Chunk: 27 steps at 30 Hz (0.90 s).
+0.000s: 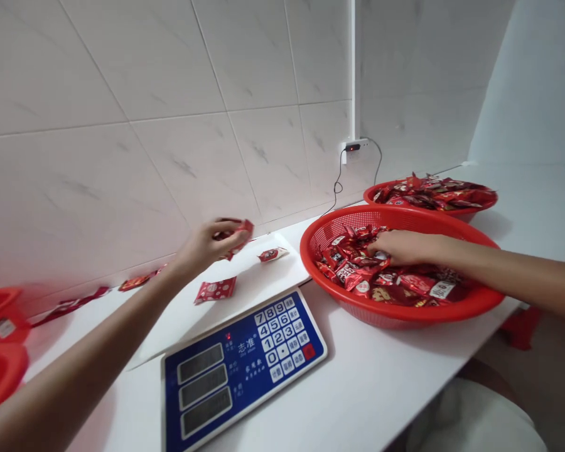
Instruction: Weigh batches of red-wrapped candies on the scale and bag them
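My left hand (204,246) is raised over the white scale platform (263,295), its fingers closed on a few red wrapped sweets (239,236). Two single red packets lie on that platform, one (272,254) near the back and a flatter one (215,290) near the front. My right hand (402,247) reaches into a red plastic mesh basket (398,217) and rests on its heap of red wrapped sweets (358,267). The fingers are buried among the packets, so any grip is hidden. A blue keypad scale (245,370) sits below the platform.
A second red basket (383,190) heaped with sweets stands behind the first. Red plastic containers (0,326) sit at far left, with loose red wrappers (136,282) along the tiled wall (98,157). A socket with a black cable (355,149) is on the wall.
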Each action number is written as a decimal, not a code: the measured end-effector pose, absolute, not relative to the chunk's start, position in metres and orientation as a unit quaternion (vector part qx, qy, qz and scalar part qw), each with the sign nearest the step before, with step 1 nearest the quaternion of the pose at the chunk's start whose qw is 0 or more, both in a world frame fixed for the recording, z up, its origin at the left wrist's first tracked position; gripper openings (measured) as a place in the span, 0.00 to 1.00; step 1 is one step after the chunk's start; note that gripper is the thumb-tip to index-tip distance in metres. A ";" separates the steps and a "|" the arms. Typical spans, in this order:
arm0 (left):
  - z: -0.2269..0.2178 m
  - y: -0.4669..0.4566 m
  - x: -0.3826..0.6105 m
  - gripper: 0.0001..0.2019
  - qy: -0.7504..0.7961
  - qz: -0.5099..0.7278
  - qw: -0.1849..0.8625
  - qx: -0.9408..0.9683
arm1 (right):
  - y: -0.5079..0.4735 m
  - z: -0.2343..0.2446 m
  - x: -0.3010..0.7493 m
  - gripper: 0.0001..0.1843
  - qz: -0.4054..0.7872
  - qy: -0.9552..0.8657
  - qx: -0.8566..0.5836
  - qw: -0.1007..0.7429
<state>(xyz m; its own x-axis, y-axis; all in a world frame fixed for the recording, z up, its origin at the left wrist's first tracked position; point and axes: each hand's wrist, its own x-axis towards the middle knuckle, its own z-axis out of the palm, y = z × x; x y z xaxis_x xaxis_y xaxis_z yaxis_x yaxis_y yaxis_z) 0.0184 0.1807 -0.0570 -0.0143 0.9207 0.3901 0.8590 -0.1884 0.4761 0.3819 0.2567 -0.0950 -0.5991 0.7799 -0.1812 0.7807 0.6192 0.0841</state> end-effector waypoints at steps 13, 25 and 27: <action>-0.064 0.177 0.045 0.15 0.632 0.130 0.045 0.763 | 0.252 -0.094 0.378 0.47 -0.159 0.893 0.419 0.047; -0.083 0.105 -0.024 0.26 0.665 0.026 -0.071 0.743 | 0.264 -0.100 0.367 0.57 -0.180 0.868 0.452 0.103; -0.085 0.109 -0.023 0.24 0.657 0.035 -0.068 0.750 | 0.268 -0.101 0.364 0.57 -0.171 0.871 0.447 0.112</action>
